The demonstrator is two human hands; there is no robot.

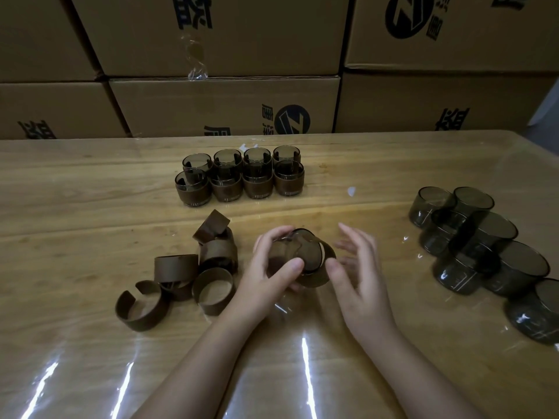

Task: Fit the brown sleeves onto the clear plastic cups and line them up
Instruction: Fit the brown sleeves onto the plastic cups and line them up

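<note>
Head view: the left hand point(273, 261) grips a cup point(305, 255) above the table point(90, 189), near its middle, fingers curled over the far side and thumb pressed on the near side. The cup lies tilted, its axis running roughly left to right, one round end facing right toward the other hand; whether that end is the mouth or the base cannot be told. A sleeve point(314, 278) sits around the cup at that right end, askew. The right hand point(357, 267) is just right of the cup, fingers spread and relaxed, blurred; its thumb lies close to the sleeve, contact unclear.

Left of the hands lies a loose heap of sleeves point(187, 273), some upright, some tipped, one with its split facing up. Farther back stand two rows of sleeved cups point(242, 176), four to a row, mouths up. At the right stands a cluster of bare cups point(475, 240), upright. Cardboard boxes point(223, 101) are stacked behind the table.
</note>
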